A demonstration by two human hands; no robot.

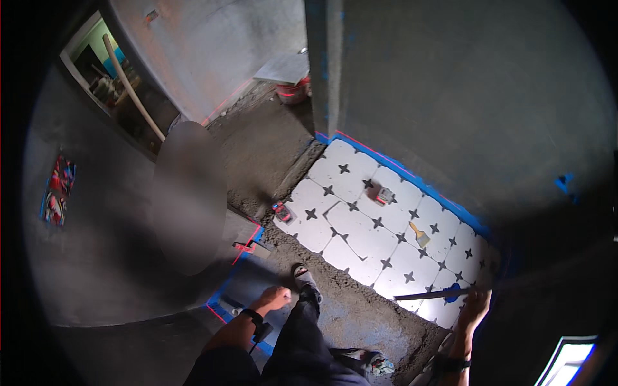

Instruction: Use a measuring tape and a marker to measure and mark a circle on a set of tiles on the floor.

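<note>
My right hand [475,309] is closed round the near end of a long, thin, dark straight bar [418,296], at the right edge of a patch of white tiles [360,248] with dark star shapes. The bar reaches left, low over the tiles or touching them; I cannot tell which. A round blue piece [452,293] sits beside the bar. My left hand [275,298] is curled into a loose fist above the mortar edge, with nothing visible in it. On the tiles lie a yellow-handled brush [420,235], a grey and red block-shaped tool [384,195] and a small red device [281,212].
Rough mortar [347,283] borders the tiles on the near side, where my foot [305,278] stands. Blue tape [412,177] and red laser lines run along the wall base. A red bucket [293,93] under a grey board [283,69] stands far back. A blurred patch hides part of the left.
</note>
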